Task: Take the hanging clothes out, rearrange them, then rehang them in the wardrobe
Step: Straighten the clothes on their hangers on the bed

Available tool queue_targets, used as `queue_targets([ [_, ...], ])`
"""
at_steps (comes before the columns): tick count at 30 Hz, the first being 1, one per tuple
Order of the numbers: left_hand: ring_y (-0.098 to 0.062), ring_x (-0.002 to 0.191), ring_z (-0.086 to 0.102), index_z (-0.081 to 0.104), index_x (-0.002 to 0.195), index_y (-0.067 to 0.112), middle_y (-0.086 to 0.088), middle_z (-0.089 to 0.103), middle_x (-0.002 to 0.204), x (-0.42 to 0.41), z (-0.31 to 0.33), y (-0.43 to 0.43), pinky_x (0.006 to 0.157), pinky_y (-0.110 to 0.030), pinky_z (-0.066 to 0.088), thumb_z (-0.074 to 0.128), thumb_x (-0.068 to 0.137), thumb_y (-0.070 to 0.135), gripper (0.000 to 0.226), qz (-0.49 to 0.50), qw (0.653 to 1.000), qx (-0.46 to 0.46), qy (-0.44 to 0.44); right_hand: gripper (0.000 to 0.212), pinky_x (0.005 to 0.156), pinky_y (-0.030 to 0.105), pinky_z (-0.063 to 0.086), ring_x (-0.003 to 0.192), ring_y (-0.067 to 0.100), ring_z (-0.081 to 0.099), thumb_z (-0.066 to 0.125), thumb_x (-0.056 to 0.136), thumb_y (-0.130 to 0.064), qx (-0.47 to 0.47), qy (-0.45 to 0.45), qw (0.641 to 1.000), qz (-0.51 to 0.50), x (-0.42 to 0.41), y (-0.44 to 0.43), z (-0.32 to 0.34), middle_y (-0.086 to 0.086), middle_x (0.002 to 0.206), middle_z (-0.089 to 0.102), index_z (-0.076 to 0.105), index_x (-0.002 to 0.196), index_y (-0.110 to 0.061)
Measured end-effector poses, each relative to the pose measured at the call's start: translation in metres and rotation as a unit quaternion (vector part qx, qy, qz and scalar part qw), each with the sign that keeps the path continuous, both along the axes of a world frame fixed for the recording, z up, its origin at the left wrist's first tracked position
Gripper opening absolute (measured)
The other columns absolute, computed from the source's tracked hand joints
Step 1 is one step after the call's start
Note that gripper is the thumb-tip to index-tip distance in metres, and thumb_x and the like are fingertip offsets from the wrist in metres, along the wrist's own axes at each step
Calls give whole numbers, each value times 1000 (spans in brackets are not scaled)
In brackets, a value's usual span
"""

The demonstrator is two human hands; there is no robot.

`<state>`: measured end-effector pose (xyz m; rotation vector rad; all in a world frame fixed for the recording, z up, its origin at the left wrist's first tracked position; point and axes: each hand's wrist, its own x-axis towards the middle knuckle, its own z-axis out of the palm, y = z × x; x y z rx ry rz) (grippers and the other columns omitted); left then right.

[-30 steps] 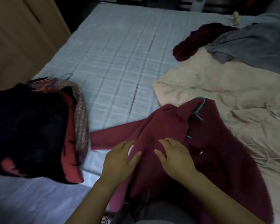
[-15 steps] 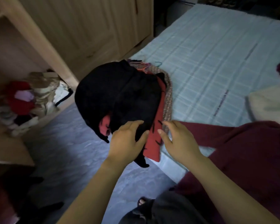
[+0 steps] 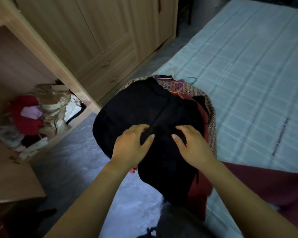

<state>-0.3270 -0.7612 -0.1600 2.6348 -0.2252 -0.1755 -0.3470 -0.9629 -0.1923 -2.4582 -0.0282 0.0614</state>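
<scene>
Loosely spread fingers point(image 3: 138, 128) atop black garment point(image 3: 144, 107)

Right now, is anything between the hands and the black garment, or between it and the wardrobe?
Nothing visible. Both the left hand and right hand lie directly on the black garment topping the pile. Only floor separates it from the open wardrobe.

Two hands, a left hand point(image 3: 130, 146) and right hand point(image 3: 193, 146); one bed point(image 3: 248, 74); one wardrobe point(image 3: 96, 31); one clothes pile point(image 3: 144, 109); at least three hangers point(image 3: 193, 80).
</scene>
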Motion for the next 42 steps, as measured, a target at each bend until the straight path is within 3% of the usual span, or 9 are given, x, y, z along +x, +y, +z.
queue_targets([
  [7, -18, 113, 52, 50, 129, 26, 4, 55, 125, 128, -13, 18, 92, -40, 45, 46, 92, 48, 43, -86, 995, 45, 38, 46, 90, 42, 47, 115, 30, 51, 47, 95, -38, -45, 39, 998, -15, 120, -5, -24, 10, 129, 53, 51, 130, -9],
  [16, -24, 117, 49, 52, 127, 18, -2, 49, 130, 303, -90, 10, 91, -43, 45, 50, 92, 42, 42, -254, 960, 106, 53, 50, 95, 44, 43, 120, 30, 44, 44, 95, -44, -114, 207, 964, -119, 184, -41, -96, 9, 133, 43, 45, 134, -13],
  [20, -29, 133, 32, 41, 138, 19, -9, 31, 147, 357, -134, -3, 100, -50, 38, 51, 90, 44, 54, -281, 947, 148, 43, 55, 105, 41, 34, 126, 32, 39, 48, 93, -43, -109, 213, 946, -219, 202, -50, -121, 13, 141, 38, 42, 137, -10],
  [22, -33, 136, 24, 31, 143, 26, -12, 20, 152, 373, -154, 1, 102, -53, 35, 49, 90, 50, 61, -263, 944, 177, 92, 59, 107, 43, 33, 130, 33, 35, 46, 93, -46, -103, 239, 931, -257, 213, -50, -133, 13, 146, 33, 36, 141, -13],
  [25, -36, 128, 34, 18, 148, 30, -17, 28, 146, 376, -171, 13, 96, -48, 42, 41, 91, 57, 67, -246, 934, 188, 178, 62, 105, 51, 34, 134, 33, 29, 42, 92, -53, -81, 282, 909, -296, 221, -43, -149, 12, 150, 24, 28, 146, -26],
  [29, -32, 114, 44, 26, 147, 18, -18, 45, 132, 363, -172, 16, 84, -40, 44, 39, 93, 53, 66, -274, 941, 189, 62, 60, 107, 61, 19, 141, 30, 14, 36, 93, -58, -85, 330, 876, -341, 219, -27, -160, 15, 152, 18, 16, 146, -41],
  [34, -31, 106, 49, 31, 144, 18, -14, 51, 121, 355, -158, 18, 78, -38, 46, 42, 90, 56, 67, -300, 945, 114, 63, 54, 92, 44, 42, 111, 35, 50, 47, 89, -53, -98, 245, 906, -330, 194, -31, -143, 17, 116, 56, 38, 136, -27],
  [38, -29, 109, 49, 33, 142, 24, -8, 52, 120, 345, -130, 15, 81, -38, 46, 33, 85, 64, 70, -320, 942, 69, 73, 41, 82, 41, 47, 98, 33, 57, 57, 90, -36, -56, 114, 925, -358, 160, -11, -111, 14, 106, 63, 51, 127, -20],
  [42, -30, 104, 51, 43, 134, 27, -7, 55, 114, 326, -102, 12, 83, -45, 46, 28, 82, 68, 68, -355, 932, 42, 68, 43, 85, 34, 46, 96, 25, 60, 49, 89, -46, -56, 17, 918, -392, 116, 17, -75, 8, 107, 63, 56, 122, -21],
])
